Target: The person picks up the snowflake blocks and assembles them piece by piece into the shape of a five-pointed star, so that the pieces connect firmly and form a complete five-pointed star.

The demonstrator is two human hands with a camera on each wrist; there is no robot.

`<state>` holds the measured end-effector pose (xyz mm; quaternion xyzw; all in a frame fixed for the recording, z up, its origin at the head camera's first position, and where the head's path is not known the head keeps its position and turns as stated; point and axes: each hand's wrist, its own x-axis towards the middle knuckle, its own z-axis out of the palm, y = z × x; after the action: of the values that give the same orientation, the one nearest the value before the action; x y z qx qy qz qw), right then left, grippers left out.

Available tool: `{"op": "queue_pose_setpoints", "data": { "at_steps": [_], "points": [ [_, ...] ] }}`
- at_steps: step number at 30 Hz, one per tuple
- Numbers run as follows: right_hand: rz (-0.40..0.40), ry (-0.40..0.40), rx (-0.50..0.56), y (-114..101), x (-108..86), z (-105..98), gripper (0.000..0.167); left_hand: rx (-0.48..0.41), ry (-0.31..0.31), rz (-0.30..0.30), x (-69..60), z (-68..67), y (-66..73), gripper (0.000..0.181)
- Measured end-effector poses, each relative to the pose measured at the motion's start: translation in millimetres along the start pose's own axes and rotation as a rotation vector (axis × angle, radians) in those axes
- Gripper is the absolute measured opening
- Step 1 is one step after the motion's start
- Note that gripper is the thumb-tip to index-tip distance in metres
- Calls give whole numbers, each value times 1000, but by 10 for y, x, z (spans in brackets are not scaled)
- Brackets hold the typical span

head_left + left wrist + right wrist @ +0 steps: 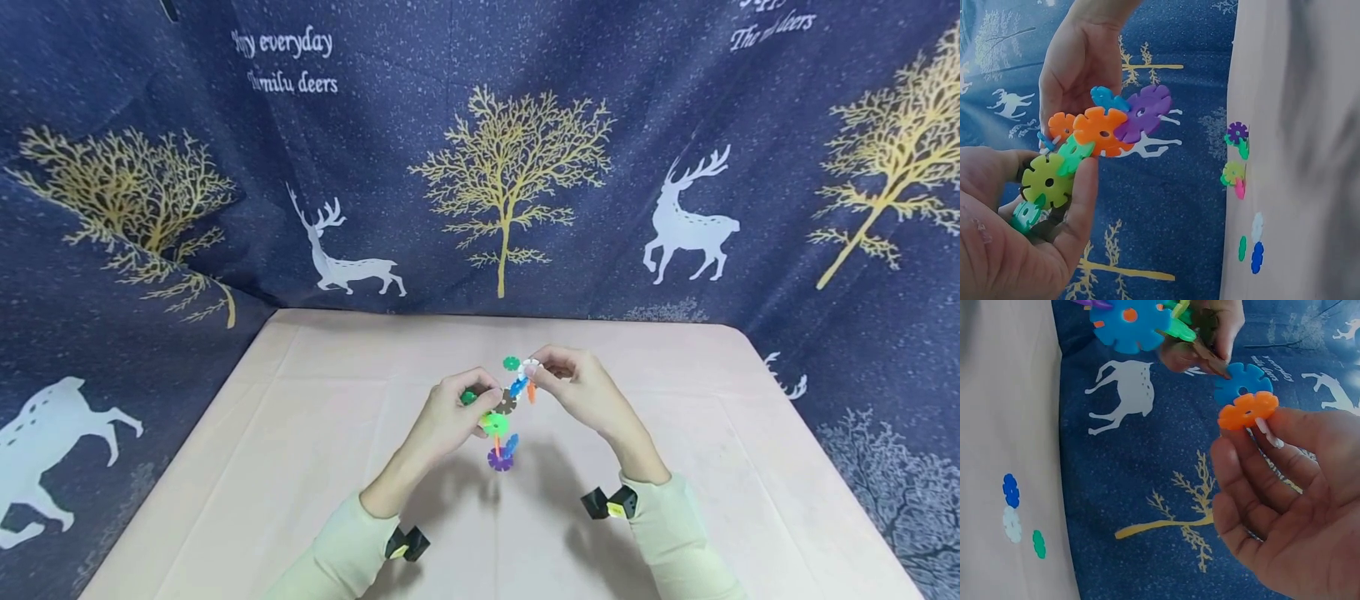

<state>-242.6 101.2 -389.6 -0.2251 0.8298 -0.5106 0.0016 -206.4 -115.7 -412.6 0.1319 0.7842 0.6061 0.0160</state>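
A chain of joined notched plastic discs is held up between both hands above the table. My left hand (446, 417) pinches it near the brown disc (506, 402); in the left wrist view its thumb and fingers are around a yellow-green disc (1049, 181). Orange (1099, 130) and purple (1144, 114) discs stick out beyond them. My right hand (592, 396) pinches the other end, at an orange disc (1249, 410) with a small white piece (1269, 433). Next to the orange one, a blue disc (1242, 382) meets the brown piece. The exact joints are partly hidden by fingers.
Loose pieces lie on the pinkish table (360, 350) beyond the hands: green (1242, 248), white (1257, 225) and blue (1257, 257). Farther right are a purple piece (1237, 132) and a yellow piece (1233, 173). A dark blue patterned cloth (375, 150) hangs behind.
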Motion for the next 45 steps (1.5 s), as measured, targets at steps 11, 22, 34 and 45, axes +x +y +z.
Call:
{"op": "queue_pose_setpoints", "data": {
  "at_steps": [11,22,34,45],
  "points": [
    [1,75,43,-55,-38,39,17,22,87,98,-28,60,22,10],
    [29,126,112,-71,-66,88,14,89,153,143,-30,87,31,9],
    [38,131,117,-69,-102,118,16,81,164,128,-27,103,41,9],
    [29,94,74,-62,-56,31,16,52,46,71,21,97,51,10]
  ]
}}
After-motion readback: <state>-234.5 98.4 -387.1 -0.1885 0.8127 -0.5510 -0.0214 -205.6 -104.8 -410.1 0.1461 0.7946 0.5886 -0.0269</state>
